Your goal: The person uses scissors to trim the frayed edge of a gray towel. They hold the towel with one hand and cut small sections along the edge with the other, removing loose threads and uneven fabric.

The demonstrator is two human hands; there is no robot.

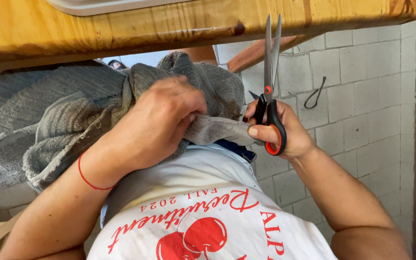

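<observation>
Towelling, grey and thick (73, 120), bunches in folds on the lap under the wooden counter (121, 24), its edge frayed and looped. Left hand (160, 123) closes its grip on a flattened strip of that cloth, pinching it taut toward the right hand (278, 132). Scissors (270, 86), black-and-orange handled, sit in the right grip, blades slightly parted, pointing away.

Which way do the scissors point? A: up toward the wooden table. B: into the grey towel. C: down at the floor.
A: the right hand holds the scissors with their blades reaching up to the wooden table edge, while the left hand grips the grey towel.
</observation>
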